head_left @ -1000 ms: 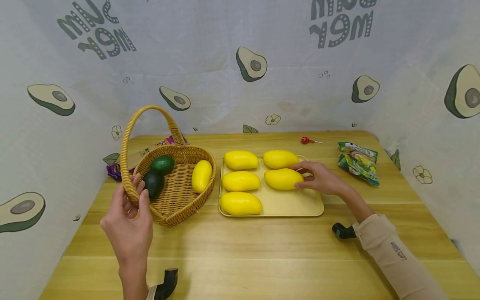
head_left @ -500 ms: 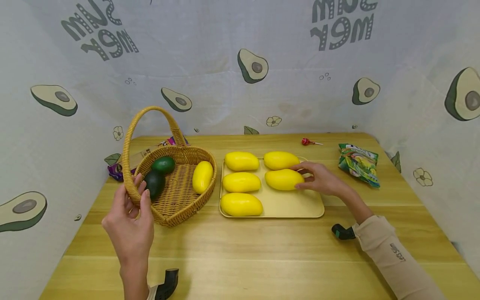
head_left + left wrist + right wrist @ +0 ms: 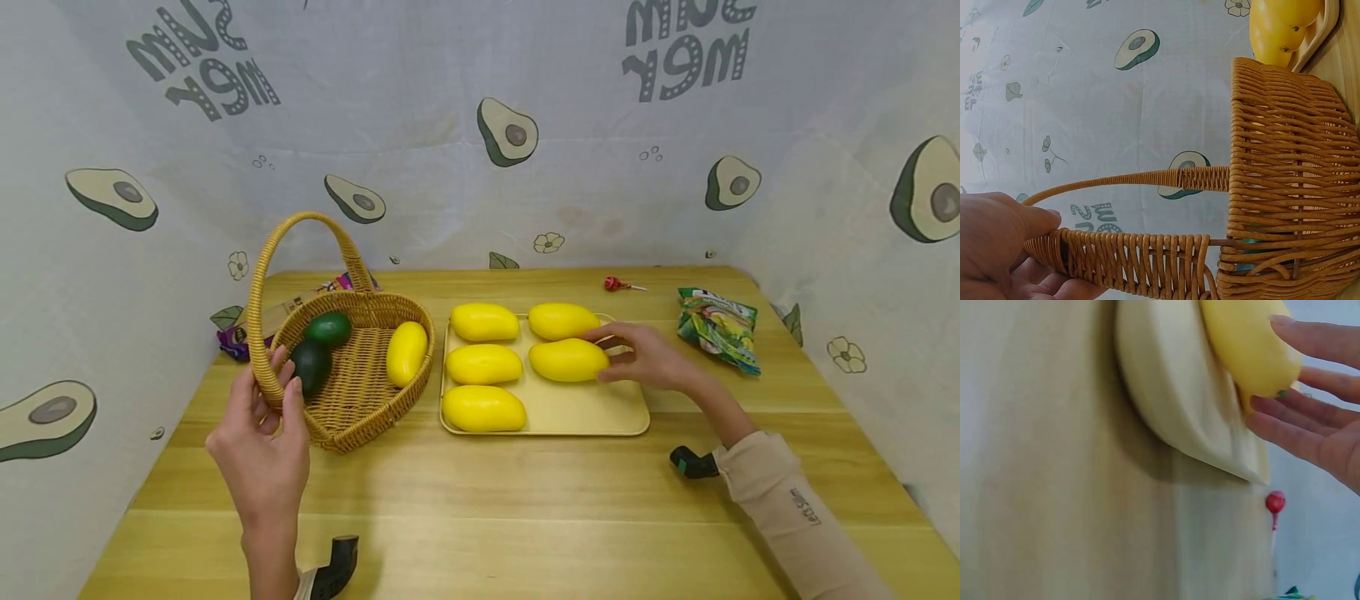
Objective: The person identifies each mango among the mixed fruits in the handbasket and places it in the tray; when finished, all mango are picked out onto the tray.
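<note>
My left hand point(image 3: 262, 450) holds the handle point(image 3: 262, 333) of a wicker basket point(image 3: 382, 421) at its near left side, thumb and fingers around it in the left wrist view. Inside the basket lie two dark green, avocado-like fruits point(image 3: 311, 367) and one yellow mango point(image 3: 407, 354). To the right, several mangoes point(image 3: 484, 364) lie in two columns on a cream tray point(image 3: 577, 417). My right hand point(image 3: 645, 358) is at the right end of the front mango point(image 3: 568, 360) of the right column. Its fingers are spread and nearly straight beside that mango in the right wrist view.
A red lollipop point(image 3: 613, 283) lies at the back of the wooden table point(image 3: 480, 517). Right of it is a green snack bag point(image 3: 717, 329). Behind the basket lies a purple and brown package point(image 3: 234, 340). A printed cloth point(image 3: 420, 108) surrounds the table.
My right fingers have shifted slightly right, loosening at the end of the mango, which stays on the tray. The left hand keeps its place on the basket handle.
</note>
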`<state>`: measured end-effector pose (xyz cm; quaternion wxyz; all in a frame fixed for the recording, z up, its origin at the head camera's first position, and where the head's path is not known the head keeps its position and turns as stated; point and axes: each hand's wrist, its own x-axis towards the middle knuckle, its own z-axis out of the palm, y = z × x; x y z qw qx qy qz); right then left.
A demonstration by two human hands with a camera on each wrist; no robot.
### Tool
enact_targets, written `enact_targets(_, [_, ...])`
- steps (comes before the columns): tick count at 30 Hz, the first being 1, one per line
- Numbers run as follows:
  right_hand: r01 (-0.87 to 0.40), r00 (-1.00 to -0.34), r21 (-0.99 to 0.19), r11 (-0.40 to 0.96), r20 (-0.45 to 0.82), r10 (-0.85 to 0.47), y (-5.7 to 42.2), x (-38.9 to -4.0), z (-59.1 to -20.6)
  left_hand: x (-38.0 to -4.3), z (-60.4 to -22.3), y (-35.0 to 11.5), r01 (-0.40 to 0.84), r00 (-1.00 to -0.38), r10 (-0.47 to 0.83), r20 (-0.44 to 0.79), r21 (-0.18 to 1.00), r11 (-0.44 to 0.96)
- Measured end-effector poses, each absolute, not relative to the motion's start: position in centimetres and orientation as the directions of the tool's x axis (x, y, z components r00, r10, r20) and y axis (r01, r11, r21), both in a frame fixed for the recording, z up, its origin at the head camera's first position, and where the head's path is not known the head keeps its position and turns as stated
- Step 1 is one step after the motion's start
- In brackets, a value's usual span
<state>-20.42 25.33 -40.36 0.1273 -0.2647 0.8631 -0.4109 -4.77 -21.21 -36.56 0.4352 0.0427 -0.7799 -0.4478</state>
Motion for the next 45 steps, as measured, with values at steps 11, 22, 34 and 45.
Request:
enact_targets(11, [-0.462,-0.788,-0.705,0.538,0.048,-0.614,23.3,-22.1,-33.2,-4.6,-36.5,-21.8,0.312,-0.611,-0.458,0.646,0.728,0.611])
enact_targets(22, [-0.607,-0.327,-0.703,0.37,-0.203,-0.923,10.0,-25.8,-24.9,-4.4,-36.7,-22.2,0.311,-0.625,-0.46,0.631,0.741,0.595])
enact_targets(34, [-0.833,-0.195,-0.45,0.322,-0.306,-0.932,-3.2,-27.7,-30.8,-4.8,-36.6,-21.7,0.335,-0.648,-0.447,0.617,0.757,0.561])
enact_targets(45, [-0.78,-0.197,-0.552,0.297,-0.233,-0.952,-5.5,-28.7,-31.2,-4.7,-36.4,-21.7,0.321,-0.65,-0.45,0.612,0.758,0.567])
